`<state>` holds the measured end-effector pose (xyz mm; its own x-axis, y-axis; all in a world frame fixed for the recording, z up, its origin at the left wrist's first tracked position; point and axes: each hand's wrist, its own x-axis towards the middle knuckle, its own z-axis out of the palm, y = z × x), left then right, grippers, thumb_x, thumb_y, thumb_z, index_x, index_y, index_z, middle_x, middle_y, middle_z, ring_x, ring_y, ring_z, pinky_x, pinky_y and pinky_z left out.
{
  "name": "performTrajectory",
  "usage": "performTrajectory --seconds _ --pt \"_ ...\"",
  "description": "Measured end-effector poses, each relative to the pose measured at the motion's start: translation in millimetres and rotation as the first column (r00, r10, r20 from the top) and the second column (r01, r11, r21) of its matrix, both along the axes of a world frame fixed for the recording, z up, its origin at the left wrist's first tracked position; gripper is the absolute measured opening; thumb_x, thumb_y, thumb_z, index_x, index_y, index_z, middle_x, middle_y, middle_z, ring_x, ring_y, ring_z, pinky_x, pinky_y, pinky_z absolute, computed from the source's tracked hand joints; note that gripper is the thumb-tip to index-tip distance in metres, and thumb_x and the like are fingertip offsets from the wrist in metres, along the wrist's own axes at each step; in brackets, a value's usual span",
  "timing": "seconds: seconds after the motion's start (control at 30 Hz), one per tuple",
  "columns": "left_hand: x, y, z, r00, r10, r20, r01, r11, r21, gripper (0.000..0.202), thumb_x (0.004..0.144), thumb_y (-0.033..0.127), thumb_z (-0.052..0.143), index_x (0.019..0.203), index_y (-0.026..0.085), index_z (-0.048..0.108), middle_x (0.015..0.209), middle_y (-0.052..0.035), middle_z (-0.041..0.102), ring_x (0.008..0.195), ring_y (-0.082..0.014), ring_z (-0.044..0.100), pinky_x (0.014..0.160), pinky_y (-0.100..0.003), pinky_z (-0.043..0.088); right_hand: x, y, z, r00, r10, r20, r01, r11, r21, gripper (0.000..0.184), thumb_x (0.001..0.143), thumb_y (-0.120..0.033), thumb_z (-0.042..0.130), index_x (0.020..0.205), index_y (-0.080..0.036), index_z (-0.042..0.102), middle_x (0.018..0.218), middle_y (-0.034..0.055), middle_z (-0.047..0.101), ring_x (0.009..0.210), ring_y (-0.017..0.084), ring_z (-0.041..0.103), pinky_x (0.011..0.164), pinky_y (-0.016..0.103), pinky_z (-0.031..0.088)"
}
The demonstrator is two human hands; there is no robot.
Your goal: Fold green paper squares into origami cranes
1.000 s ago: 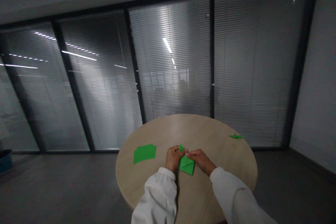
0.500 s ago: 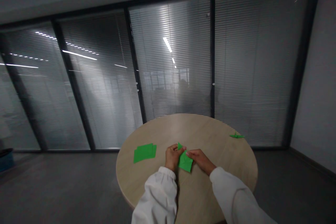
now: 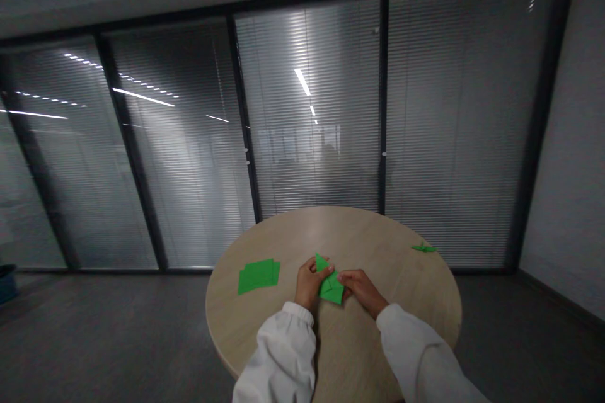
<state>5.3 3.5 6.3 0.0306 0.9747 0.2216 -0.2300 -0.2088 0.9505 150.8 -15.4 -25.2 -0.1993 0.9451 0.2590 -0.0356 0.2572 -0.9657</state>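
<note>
One folded green paper (image 3: 333, 294) is pinched in the grip of both the left hand (image 3: 308, 283) and the right hand (image 3: 363, 289) over a round tabletop (image 3: 326, 227), green sheets (image 3: 256, 277) lying to the left.

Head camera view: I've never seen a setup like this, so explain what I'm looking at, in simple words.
There is no machine here: the two bare hands, in white sleeves, belong to the person wearing the camera. It sits on their head and looks forward and down. The left hand and right hand both hold one piece of folded green paper, pinched between thumb and fingers. They are over a round table with a wood-look top. On its left side lie overlapping flat green paper sheets; near its far right edge lies a small green folded item, too small to make out exactly. Behind the table stand glass panels with slatted blinds.
</note>
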Motion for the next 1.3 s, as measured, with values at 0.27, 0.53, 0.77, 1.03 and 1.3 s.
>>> performTrajectory --seconds 0.27,0.53,0.77,1.03,1.3 --pt "-1 2 -6.9 0.987 0.038 -0.158 -0.019 0.993 0.12 0.032 0.046 0.032 0.083 0.067 0.012 0.07 0.058 -0.0015 0.065 0.053 -0.0135 0.056 0.05 -0.022 0.042 2 4 -2.9 0.991 -0.06 0.121 0.044 0.99 0.131 0.047 0.07 -0.06 0.058 0.059 -0.014 0.062 0.055 -0.0015 0.053 0.056 0.013 0.046 0.056 0.025 0.037" --pt "-5 4 -4.6 0.995 0.073 0.061 -0.076 0.996 0.05 0.031 0.053 0.039 0.079 0.063 0.012 0.066 0.052 -0.0013 0.064 0.048 -0.0128 0.056 0.046 -0.021 0.041 3 10 -12.4 0.977 -0.064 0.202 0.029 0.985 0.172 0.046 0.074 -0.056 0.055 0.053 -0.015 0.057 0.051 -0.0038 0.045 0.053 0.012 0.04 0.054 0.024 0.031" --pt "-3 1 -2.2 0.999 0.031 0.042 -0.033 0.998 0.044 0.032 0.053 0.042 0.078 0.058 0.013 0.066 0.054 -0.0038 0.066 0.049 -0.014 0.057 0.05 -0.023 0.043 0 5 -7.3 0.992 -0.041 0.124 0.025 0.992 0.127 0.04 0.072 -0.054 0.059 0.067 -0.015 0.064 0.062 -0.0005 0.058 0.06 0.015 0.051 0.06 0.025 0.038" --pt "-2 -9 2.0 0.992 0.101 -0.079 -0.092 0.99 0.105 0.035 0.069 0.046 0.065 0.056 0.013 0.066 0.054 -0.0041 0.064 0.048 -0.0134 0.054 0.047 -0.022 0.04 0 1 -6.7 0.993 -0.038 0.115 0.026 0.994 0.106 0.038 0.073 -0.052 0.06 0.062 -0.015 0.062 0.059 -0.0011 0.056 0.058 0.015 0.05 0.056 0.024 0.037" --pt "2 -10 -7.7 0.969 0.058 -0.24 -0.021 0.987 0.157 0.041 0.074 0.043 0.062 0.101 0.014 0.067 0.074 -0.0064 0.068 0.067 -0.0177 0.06 0.063 -0.026 0.045 5 5 -10.6 0.957 -0.215 0.194 0.181 0.967 0.177 0.041 0.077 -0.053 0.054 0.057 -0.017 0.058 0.056 -0.0001 0.054 0.056 0.015 0.046 0.054 0.026 0.034"
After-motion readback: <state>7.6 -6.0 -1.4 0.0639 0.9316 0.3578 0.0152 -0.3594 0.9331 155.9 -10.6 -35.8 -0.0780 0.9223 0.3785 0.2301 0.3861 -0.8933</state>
